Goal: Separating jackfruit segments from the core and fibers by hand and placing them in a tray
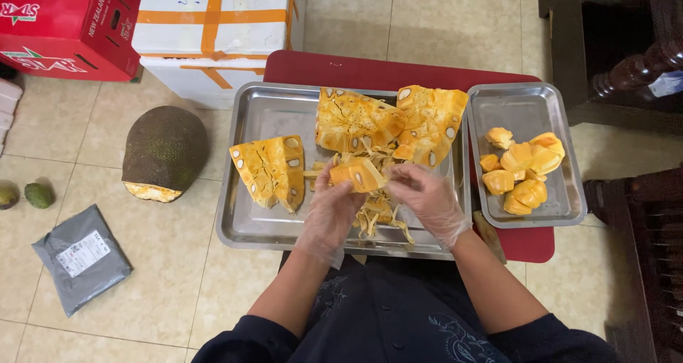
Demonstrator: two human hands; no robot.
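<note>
A small orange jackfruit piece [358,174] is held over the middle of the large steel tray [245,224], between both gloved hands. The left hand [331,208] is curled about the piece from below and from its left side, the fingers closed against the flesh and the thumb laid on the near face. The right hand [425,196] is set at the piece's right end; its fingertips [393,181] are pinched together there, but whether flesh or fibre is gripped cannot be told. Thin clear gloves are worn on both hands.

Beneath the hands a heap of pale stringy fibres [378,214] is spread on the tray. A larger cut section [270,169] lies just to the left of the held piece, and two more sections [390,123] lie beyond it, touching each other. A smaller steel tray [526,107] stands just beside the large one on the right, with a cluster of separated orange pods [523,171] in it. Both trays rest on a red stool [356,71]. On the tiled floor to the left, well apart, a half jackfruit [163,150] in its green rind is seen.
</note>
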